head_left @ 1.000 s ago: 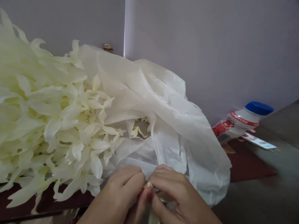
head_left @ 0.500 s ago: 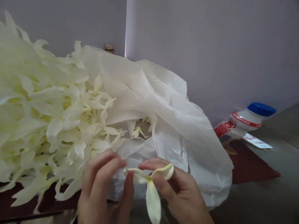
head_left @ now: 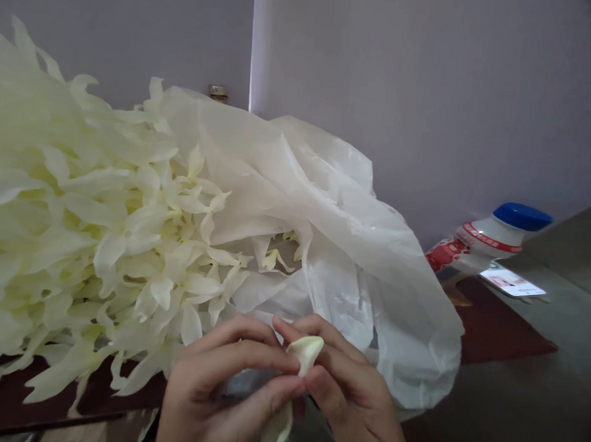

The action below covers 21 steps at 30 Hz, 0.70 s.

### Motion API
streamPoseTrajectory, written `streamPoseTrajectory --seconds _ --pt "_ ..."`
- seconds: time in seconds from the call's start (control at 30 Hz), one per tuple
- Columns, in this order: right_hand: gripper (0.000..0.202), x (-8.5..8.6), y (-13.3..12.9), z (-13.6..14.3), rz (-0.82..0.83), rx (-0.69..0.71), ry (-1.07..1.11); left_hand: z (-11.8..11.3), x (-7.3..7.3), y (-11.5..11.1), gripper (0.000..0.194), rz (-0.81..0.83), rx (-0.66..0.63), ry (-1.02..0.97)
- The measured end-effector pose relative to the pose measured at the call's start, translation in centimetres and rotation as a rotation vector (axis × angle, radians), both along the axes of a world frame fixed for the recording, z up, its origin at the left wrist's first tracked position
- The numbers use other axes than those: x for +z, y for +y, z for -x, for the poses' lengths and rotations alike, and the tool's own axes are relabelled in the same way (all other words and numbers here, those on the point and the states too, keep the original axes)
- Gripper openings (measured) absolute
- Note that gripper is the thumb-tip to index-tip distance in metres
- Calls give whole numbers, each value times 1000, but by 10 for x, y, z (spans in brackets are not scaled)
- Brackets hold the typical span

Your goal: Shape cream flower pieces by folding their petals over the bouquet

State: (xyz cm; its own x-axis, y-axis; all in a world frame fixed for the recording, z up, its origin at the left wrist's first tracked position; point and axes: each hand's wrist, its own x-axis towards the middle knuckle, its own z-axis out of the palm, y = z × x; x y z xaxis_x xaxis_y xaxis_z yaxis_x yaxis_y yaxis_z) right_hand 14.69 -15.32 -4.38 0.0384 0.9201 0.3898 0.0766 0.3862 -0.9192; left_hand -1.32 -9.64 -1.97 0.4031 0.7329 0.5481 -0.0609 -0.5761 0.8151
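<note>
A pale cream flower [head_left: 305, 352] is pinched between my two hands at the bottom centre, one petal sticking up and another hanging down below the fingers. My left hand [head_left: 235, 384] grips it with thumb and forefinger. From the other side my right hand [head_left: 346, 377] holds it too, fingertips meeting those of the left. The flower's middle is hidden by my fingers. To the left lies a large heap of similar cream flowers [head_left: 119, 237], its lower edge close to my left hand.
Behind my hands spreads a crumpled white plastic bag [head_left: 345, 231] with a few small blossoms in a gap. A bottle with a blue cap [head_left: 489, 236] and a lit phone [head_left: 512, 282] are at the right, near the dark red tabletop's corner [head_left: 509, 331]. A small jar [head_left: 218, 93] stands behind.
My left hand has moved right and closed on the flower, which was spread open in my right hand. The flower's petals are now mostly covered by fingers.
</note>
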Motion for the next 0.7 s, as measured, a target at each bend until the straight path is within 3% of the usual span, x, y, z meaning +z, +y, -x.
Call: streamPoseTrajectory --seconds 0.17,0.3,0.53,0.7 --pt "37 0 0 0 -6 17 -23 -5 2 5 3 210 -39 -99" --pt "31 0 0 2 -19 7 3 -6 1 9 6 314 -85 -121" --pt "34 3 -6 11 70 -27 82 -7 1 11 14 396 -105 -131" --pt "42 6 -7 13 106 -30 89 -8 -6 11 8 400 -137 -178"
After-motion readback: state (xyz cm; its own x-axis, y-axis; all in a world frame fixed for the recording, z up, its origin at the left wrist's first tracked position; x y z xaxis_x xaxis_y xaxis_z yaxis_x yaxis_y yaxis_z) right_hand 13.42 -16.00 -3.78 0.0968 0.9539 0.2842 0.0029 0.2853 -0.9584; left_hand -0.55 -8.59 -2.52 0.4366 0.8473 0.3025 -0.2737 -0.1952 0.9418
